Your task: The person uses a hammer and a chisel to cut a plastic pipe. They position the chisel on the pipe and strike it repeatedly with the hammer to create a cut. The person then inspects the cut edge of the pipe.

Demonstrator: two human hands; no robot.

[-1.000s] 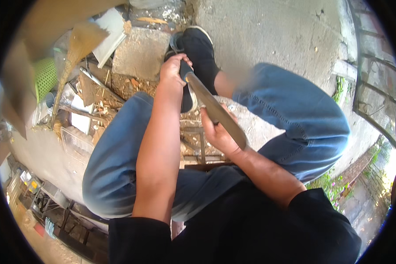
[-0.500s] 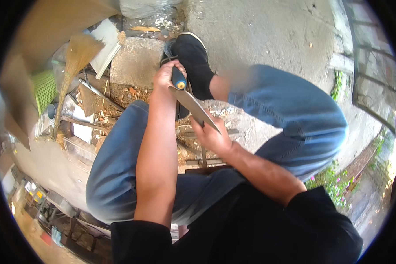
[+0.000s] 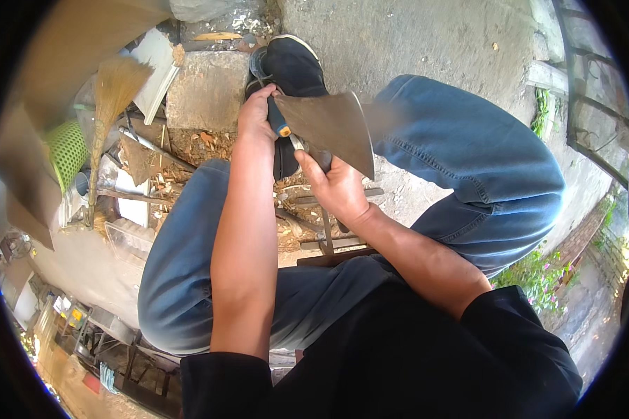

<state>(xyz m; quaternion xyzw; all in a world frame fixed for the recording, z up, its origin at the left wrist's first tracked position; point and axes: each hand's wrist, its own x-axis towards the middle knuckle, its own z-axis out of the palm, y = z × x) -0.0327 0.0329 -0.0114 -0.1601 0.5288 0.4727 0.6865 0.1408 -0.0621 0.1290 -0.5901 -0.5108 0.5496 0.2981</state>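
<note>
My left hand (image 3: 257, 114) is closed round a dark handle with a blue band (image 3: 277, 117); its pale wooden butt points toward me. Just beyond that hand is a curved grey piece (image 3: 257, 63), and I cannot tell whether it joins the handle. In my right hand (image 3: 339, 190) is a broad-bladed cleaver (image 3: 332, 122), gripped by its dark handle. Its wide face lies tilted toward view, with the bright curved edge on the right. The blade's far corner comes close to the blue-banded handle; whether they touch is unclear.
Wood chips (image 3: 210, 148) litter the ground beside a stone block (image 3: 206, 91). A straw broom (image 3: 112, 87) and a green perforated basket (image 3: 66, 153) stand left. My black shoe (image 3: 297, 66) is beyond my hands, with bent knees either side. Metal bars (image 3: 604, 91) line the far right.
The cleaver has swung up and to the right, turning from a narrow slanted view to its broad face. My left hand and the handle have shifted slightly left and away.
</note>
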